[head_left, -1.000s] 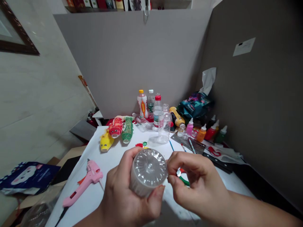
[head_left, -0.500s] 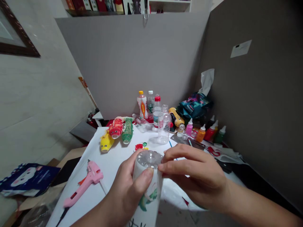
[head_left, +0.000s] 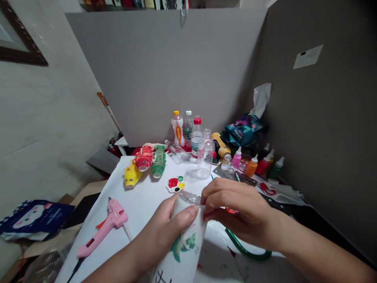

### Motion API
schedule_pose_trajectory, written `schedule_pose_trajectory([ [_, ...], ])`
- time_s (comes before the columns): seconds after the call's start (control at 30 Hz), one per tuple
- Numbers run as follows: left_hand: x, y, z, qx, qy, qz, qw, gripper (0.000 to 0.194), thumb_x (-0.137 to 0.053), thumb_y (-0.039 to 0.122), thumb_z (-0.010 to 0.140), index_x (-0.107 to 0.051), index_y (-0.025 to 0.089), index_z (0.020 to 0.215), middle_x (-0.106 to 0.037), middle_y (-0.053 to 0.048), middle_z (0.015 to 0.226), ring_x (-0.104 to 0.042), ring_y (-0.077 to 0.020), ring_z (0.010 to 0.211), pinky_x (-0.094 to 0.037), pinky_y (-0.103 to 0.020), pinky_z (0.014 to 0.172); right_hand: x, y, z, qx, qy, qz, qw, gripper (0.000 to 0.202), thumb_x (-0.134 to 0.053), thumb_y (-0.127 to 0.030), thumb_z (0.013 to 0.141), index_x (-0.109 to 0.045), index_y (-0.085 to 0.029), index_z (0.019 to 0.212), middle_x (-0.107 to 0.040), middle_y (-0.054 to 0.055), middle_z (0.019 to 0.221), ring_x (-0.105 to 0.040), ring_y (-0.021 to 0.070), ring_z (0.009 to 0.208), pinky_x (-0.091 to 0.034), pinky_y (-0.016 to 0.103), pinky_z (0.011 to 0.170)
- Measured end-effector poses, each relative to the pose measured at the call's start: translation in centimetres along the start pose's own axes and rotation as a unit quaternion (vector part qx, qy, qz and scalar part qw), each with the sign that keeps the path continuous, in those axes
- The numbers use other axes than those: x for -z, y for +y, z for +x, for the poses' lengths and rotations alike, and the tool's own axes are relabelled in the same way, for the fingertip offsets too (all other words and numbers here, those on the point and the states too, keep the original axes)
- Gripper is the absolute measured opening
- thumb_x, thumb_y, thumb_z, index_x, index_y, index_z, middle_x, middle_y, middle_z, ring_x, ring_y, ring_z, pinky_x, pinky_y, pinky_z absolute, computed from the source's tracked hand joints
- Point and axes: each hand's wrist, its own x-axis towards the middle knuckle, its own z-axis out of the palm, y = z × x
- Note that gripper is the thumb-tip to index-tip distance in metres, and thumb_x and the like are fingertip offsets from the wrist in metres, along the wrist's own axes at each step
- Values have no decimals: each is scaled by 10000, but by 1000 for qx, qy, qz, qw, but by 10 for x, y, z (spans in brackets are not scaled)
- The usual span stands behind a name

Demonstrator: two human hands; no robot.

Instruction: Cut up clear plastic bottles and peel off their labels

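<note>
My left hand (head_left: 173, 226) is wrapped around a plastic bottle (head_left: 182, 251) sleeved in white, with a green painted figure and black strokes on its side. The bottle is tilted, its clear ridged base facing up and away from me. My right hand (head_left: 235, 204) has its fingertips pinched together at the right edge of that base; whether they grip the white sleeve or the plastic is hidden. Just beyond the bottle lies a small palette (head_left: 176, 184) with red, green, yellow and black paint. A green curved loop (head_left: 250, 253) shows below my right hand.
A pink glue gun (head_left: 107, 226) lies at the left of the white table. Farther back are yellow, red and green painted fish-like bottles (head_left: 144, 159) and several plastic bottles (head_left: 205, 157). Paint bottles (head_left: 251, 167), red-handled scissors (head_left: 266, 189) and a tissue pack (head_left: 246, 127) line the right.
The bottle has tipped, so less of its base faces me. My right fingers have curled in closer at its edge. More of the palette and the green loop now show.
</note>
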Motion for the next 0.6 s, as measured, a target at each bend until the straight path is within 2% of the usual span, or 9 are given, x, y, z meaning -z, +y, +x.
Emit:
schedule_pose_trajectory([
  [0.17,-10,-5,-3,52,-16,-50,997,342,-440,478,923,-702,259,919,-775,-40,829,-736,-234,766,-628,-374,660,2,6,0,-27,-29,19,999,89,-559,-96,951,-588,-178,969,-642,81,895,-602,167,854,-532,303,762],
  [0.3,-10,-12,-3,103,-32,-61,992,351,-458,503,915,-693,243,878,-757,-35,804,-716,-229,735,-619,-365,655,4,7,-1,-50,-44,32,997,79,-560,-106,952,-587,-180,946,-631,71,878,-603,161,816,-521,292,737],
  [0.37,-7,-12,-2,120,-58,-88,987,370,-461,526,914,-684,234,873,-747,-40,801,-700,-231,725,-608,-377,673,4,8,-1,-58,-50,37,996,83,-559,-101,949,-585,-179,936,-628,68,871,-601,159,807,-516,286,731],
  [0.5,2,-4,4,210,-143,-157,954,362,-551,539,880,-665,195,886,-729,-40,829,-655,-220,794,-547,-335,739,4,9,-1,-56,-54,55,996,68,-572,-101,941,-585,-160,910,-617,73,859,-589,158,791,-505,279,716],
  [0.6,8,4,7,282,-176,-182,926,375,-620,553,840,-651,187,916,-706,-25,863,-618,-216,876,-486,-294,768,4,9,-1,-59,-65,63,994,83,-556,-71,933,-582,-141,897,-602,77,848,-570,157,782,-493,275,704],
])
